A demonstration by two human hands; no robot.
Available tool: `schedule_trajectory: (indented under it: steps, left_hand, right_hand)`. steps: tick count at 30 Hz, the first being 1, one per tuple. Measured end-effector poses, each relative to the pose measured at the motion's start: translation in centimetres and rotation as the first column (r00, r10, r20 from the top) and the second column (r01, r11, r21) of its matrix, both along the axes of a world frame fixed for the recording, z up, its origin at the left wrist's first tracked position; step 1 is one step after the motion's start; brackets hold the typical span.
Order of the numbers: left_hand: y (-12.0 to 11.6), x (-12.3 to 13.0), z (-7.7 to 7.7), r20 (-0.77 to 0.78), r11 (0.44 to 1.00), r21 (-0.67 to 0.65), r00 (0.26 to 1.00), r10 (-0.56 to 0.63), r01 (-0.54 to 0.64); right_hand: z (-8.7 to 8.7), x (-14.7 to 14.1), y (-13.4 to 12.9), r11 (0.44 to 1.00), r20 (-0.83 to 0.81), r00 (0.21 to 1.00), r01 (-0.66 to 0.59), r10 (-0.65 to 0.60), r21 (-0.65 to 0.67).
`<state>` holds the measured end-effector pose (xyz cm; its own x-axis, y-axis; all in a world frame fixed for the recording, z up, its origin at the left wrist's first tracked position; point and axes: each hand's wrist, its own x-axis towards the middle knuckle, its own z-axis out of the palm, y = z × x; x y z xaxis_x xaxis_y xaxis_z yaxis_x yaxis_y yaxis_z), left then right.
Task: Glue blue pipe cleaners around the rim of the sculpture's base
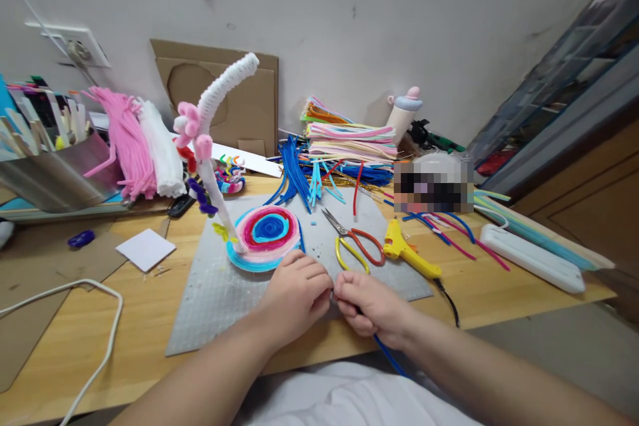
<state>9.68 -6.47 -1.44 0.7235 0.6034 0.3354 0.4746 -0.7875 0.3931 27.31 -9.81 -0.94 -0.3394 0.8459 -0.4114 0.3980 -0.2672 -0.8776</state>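
My left hand [299,293] and my right hand [372,303] meet fingertip to fingertip over the mat's front edge, both closed. A blue pipe cleaner [392,356] runs out below my right hand toward my lap, its upper part inside that fist. What my left fingers pinch is too small to make out. Just beyond my left hand lies a round disc [247,256] coiled in blue, red, pink and light blue. From its left side rises a white wrapped stem [217,190] with pink, red, purple and yellow pieces, its top curving right. Scissors [367,246] with red and yellow handles lie beyond my right hand.
A yellow glue gun [412,253] lies right of the scissors on the grey mat [200,313]. Blue pipe cleaners [295,173] and pastel bundles [349,140] line the back. A metal container [60,176] stands left, a white power strip [532,259] right. A white cable [117,313] crosses the left front.
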Motion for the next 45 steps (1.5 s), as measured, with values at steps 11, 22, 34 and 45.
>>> schedule_trajectory:
  steps: [11, 22, 34, 45]
  left_hand:
    - [0.3, -0.3, 0.2, 0.006, 1.0, -0.014, 1.0, 0.02, -0.02]
    - [0.6, -0.4, -0.5, -0.004, 0.998, -0.06, 1.0, 0.005, -0.005]
    - [-3.4, -2.1, 2.3, 0.063, 0.955, -0.231, 0.976, 0.207, -0.187]
    - [-6.6, -4.3, 11.8, 0.625, 0.679, -0.732, 0.462, 0.629, 0.065]
  right_hand:
    - [-0.2, 0.3, -1.1, 0.881, 0.315, 0.945, -0.076, -0.085, 0.466]
    - [2.0, 2.3, -1.9, 0.983, 0.201, 0.976, -0.111, 0.08, 0.147]
    - [5.5, 6.3, -5.2, 0.997, -0.498, 0.863, 0.071, -0.078, -0.032]
    - [8.6, -6.1, -1.1, 0.899, -0.376, 0.835, -0.28, 0.4, 0.336]
